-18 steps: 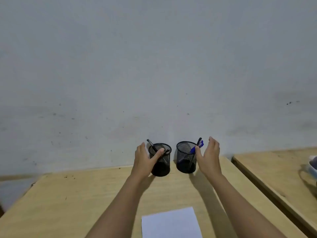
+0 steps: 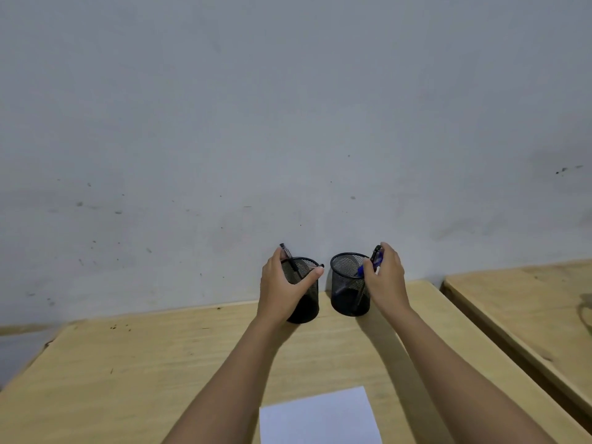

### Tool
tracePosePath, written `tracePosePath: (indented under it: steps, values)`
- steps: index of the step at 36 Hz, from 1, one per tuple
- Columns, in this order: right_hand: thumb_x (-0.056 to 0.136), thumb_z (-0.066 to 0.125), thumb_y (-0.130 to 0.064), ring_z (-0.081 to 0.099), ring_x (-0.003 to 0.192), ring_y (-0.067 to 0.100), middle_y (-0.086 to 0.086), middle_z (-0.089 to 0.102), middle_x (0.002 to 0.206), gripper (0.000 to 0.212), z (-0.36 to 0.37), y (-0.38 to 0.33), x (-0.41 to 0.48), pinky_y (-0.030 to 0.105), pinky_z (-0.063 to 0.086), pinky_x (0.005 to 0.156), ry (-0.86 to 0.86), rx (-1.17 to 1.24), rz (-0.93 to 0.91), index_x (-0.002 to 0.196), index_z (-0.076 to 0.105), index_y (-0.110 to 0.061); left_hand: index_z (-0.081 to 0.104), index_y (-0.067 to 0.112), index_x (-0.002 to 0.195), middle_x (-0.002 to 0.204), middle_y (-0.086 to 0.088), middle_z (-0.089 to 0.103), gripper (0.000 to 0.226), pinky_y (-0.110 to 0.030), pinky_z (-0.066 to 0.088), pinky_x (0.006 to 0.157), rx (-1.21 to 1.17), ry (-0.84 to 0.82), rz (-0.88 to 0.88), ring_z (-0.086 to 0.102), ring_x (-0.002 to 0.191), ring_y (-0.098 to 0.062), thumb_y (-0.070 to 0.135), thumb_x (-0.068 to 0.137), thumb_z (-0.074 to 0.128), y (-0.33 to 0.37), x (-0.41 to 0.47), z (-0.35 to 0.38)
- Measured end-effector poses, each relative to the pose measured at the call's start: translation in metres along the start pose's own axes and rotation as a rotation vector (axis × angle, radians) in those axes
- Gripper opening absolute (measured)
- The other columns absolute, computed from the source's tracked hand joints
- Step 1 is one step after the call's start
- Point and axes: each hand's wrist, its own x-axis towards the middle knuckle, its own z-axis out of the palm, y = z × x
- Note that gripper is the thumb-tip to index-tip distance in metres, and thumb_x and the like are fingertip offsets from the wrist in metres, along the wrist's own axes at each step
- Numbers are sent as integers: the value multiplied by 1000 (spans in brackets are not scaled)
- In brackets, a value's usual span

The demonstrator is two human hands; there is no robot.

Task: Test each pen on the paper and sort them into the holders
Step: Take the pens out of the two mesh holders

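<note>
Two black mesh holders stand side by side at the far edge of the wooden table (image 2: 160, 373), against the wall. My left hand (image 2: 282, 288) wraps around the left holder (image 2: 307, 302), thumb across its front; a black pen (image 2: 288, 257) sticks out of it. My right hand (image 2: 387, 277) sits at the right side of the right holder (image 2: 347, 283), fingers closed around the blue and black pens (image 2: 376, 256) that stand in it. A white sheet of paper (image 2: 318, 418) lies near the table's front edge, between my forearms.
A grey wall rises directly behind the holders. A second wooden table (image 2: 528, 315) stands to the right, separated by a narrow gap. The first table's left corner is at the lower left.
My left hand has closed more tightly around the left holder. My right hand, open beside the right holder before, has closed its fingers onto the pens there.
</note>
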Motion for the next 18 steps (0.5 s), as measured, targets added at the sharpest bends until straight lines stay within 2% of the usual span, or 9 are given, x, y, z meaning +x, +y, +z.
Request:
tracePosePath:
  steps: [4,7,9,12,15,18]
  values:
    - [96,43,-14,41,126,26,14,45,136,43,4,-4,1,29,31,101,12,1,-59,137,35,-3,46,27,103,107,15,50,59,-30,38,93,42,6,79,43,110,-9,66,64,68,8,0,2]
    - [96,42,-12,44,123,26,13,47,132,40,8,-7,1,30,33,101,4,13,-98,134,38,-3,41,24,124,117,13,45,75,-25,32,96,94,-15,101,39,116,-8,62,67,70,15,1,5]
    - [95,43,-10,46,120,25,12,50,128,36,11,-9,2,24,32,95,-1,14,-124,131,42,-3,37,21,129,123,9,45,84,-25,31,97,134,-34,108,38,118,-9,63,65,71,18,3,8]
    - [93,46,-8,49,112,22,10,53,120,30,15,-11,5,17,31,88,-19,36,-146,123,48,-4,41,21,124,119,6,49,79,-31,38,96,214,-48,124,42,115,-14,63,63,71,18,7,12]
    - [92,49,-7,53,106,22,8,58,111,26,18,-13,7,24,38,88,-74,75,-161,117,51,-7,46,19,117,113,1,52,65,-29,39,89,297,-44,122,46,109,-18,57,70,69,17,12,17]
    - [92,48,-9,55,102,20,5,61,108,25,20,-13,8,24,40,84,-155,66,-162,117,51,-10,51,16,107,106,0,55,55,-30,42,85,329,-24,90,50,103,-20,54,72,67,18,19,20]
